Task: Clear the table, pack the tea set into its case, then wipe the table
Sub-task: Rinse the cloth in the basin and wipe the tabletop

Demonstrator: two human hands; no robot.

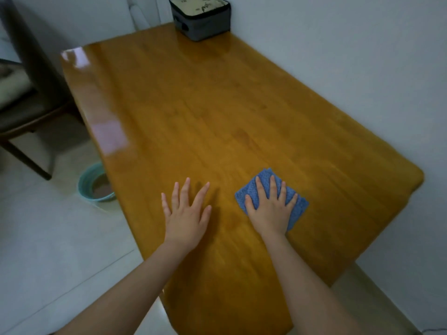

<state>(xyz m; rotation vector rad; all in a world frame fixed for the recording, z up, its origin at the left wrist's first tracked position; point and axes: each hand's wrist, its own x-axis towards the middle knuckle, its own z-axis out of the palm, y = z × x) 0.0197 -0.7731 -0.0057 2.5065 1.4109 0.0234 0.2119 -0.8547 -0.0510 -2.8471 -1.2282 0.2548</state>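
Observation:
A glossy orange-brown wooden table (205,112) fills the head view. My right hand (271,204) lies flat, fingers spread, pressing a folded blue cloth (300,206) onto the near right part of the table. My left hand (186,213) rests flat on the wood beside it, fingers apart, holding nothing. A grey zipped tea set case (205,22) with a pale patterned lid stands closed at the table's far end, near the wall.
A white wall (338,56) runs along the table's right side. A dark wooden chair (24,112) stands at the far left. A teal basin (93,183) sits on the pale tiled floor, partly under the table's left edge.

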